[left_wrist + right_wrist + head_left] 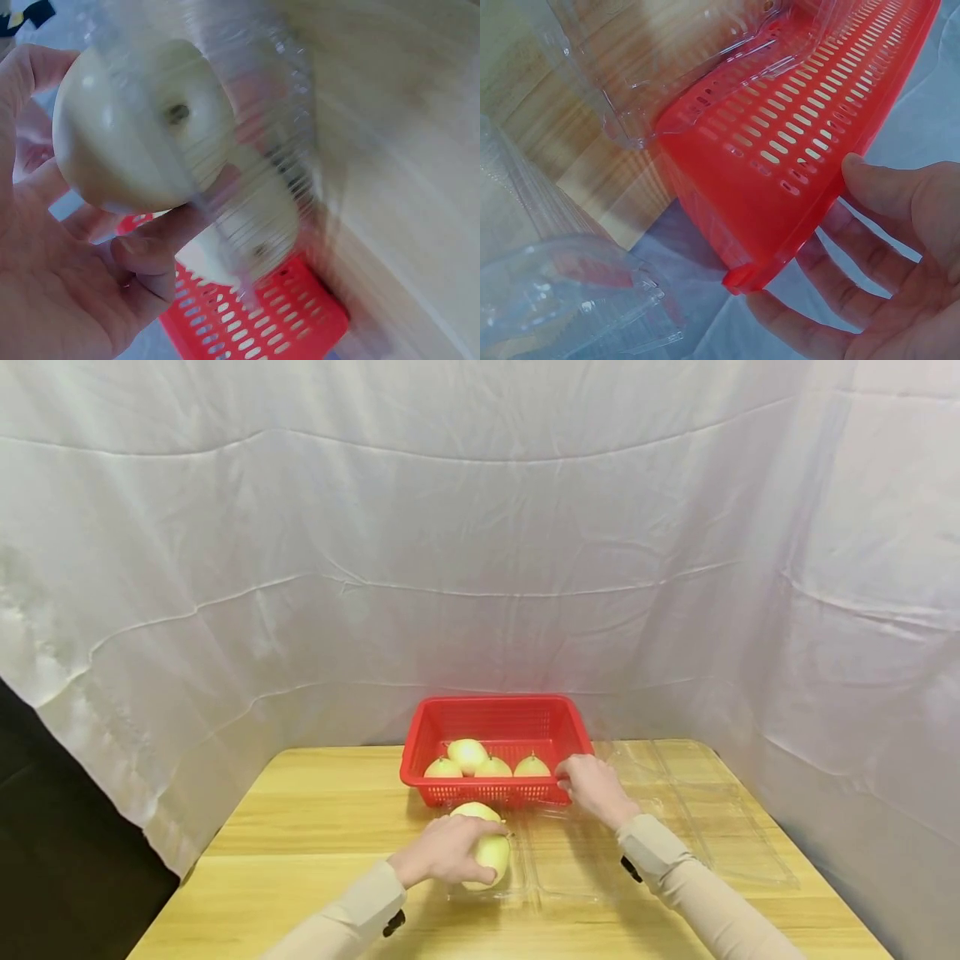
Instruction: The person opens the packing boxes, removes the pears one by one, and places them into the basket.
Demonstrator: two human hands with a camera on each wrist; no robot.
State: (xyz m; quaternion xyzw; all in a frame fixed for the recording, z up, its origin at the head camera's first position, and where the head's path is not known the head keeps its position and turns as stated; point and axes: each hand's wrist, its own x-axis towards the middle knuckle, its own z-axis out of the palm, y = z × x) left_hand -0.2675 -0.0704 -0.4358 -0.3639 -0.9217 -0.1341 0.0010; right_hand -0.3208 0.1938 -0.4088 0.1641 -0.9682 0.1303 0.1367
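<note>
A pale yellow pear (492, 855) is held in my left hand (441, 850), with fingers and thumb curled round its side. It sits at the left end of a clear plastic container (570, 878). Behind it is another pear (472, 810); in the left wrist view that second pear (259, 225) shows beyond the clear plastic. At the red basket's (491, 783) right front corner, my right hand (596, 787) grips the rim. The right wrist view shows the thumb on one side of the rim and the fingers on the other. Several pears (467, 754) lie inside the basket.
A clear plastic lid or second tray (731, 827) lies on the right side of the wooden table (322, 827). Pale grey cloth (480, 568) hangs behind and along both sides. The basket stands near the table's back edge.
</note>
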